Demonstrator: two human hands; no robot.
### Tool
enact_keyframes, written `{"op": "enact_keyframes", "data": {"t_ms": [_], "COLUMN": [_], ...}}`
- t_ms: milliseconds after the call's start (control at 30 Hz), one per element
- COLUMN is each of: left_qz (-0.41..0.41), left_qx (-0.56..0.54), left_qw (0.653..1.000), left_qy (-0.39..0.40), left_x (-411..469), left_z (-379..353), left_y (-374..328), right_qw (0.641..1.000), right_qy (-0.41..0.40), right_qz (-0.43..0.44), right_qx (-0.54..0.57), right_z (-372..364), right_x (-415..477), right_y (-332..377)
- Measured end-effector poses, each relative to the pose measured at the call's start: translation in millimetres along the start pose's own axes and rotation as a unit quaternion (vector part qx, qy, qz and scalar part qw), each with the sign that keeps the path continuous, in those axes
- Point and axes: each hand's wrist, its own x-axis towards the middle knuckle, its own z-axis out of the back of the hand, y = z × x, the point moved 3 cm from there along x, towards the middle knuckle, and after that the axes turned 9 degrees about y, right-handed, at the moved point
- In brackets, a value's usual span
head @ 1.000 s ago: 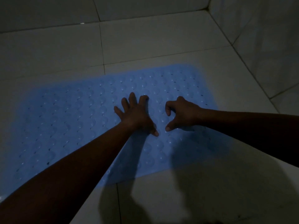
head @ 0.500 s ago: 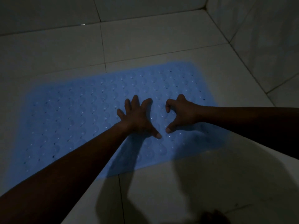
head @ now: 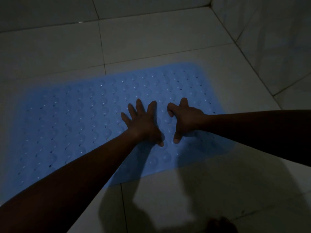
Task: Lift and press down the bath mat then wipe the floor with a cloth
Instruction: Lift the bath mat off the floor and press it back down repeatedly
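Left hand (head: 143,125) lying flat, fingers spread, pressing blue bath mat (head: 67,123) at frame centre, right hand (head: 186,118) beside it pressing with curled fingers, gripping nothing

L hand (head: 143,123), R hand (head: 186,120) on mat (head: 67,125)

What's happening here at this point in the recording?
A person has both hands on a blue bath mat that lies flat on the white tiled floor. The left hand presses it with fingers spread flat. The right hand bears on it beside the left, fingers bent, thumb down. No cloth is in view, so wiping looks not yet begun.
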Motion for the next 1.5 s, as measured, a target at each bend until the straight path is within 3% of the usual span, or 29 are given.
{"op": "enact_keyframes", "data": {"t_ms": [400,567,767,1100,1333,1500], "left_qz": [-0.075,-0.069,-0.032,-0.043,-0.120,-0.108], "left_qx": [0.020,0.025,0.046,0.113,-0.015,-0.146], "left_qw": [0.997,0.997,0.998,0.993,0.983,0.969], "left_qy": [0.020,-0.010,0.016,0.017,-0.138,-0.170], "left_x": [-25.1,-24.4,-24.3,-21.9,37.3,109.4], "left_z": [-25.3,-30.3,-23.8,-0.6,91.9,142.2], "left_y": [0.1,-0.8,-16.1,-15.1,-23.3,-29.0], "right_qw": [0.999,0.998,0.998,0.998,0.985,0.971], "right_qy": [0.010,-0.029,-0.024,-0.026,-0.153,-0.196], "right_qz": [0.027,0.018,-0.010,0.060,0.047,0.000], "right_qx": [-0.031,-0.055,-0.051,-0.022,0.067,0.140], "right_z": [-12.7,-21.0,-27.3,-9.1,76.5,130.0], "right_x": [-27.3,-30.3,-30.4,-30.0,26.1,78.5], "right_y": [-9.8,-7.9,-3.7,-21.0,-46.7,-51.5]}}
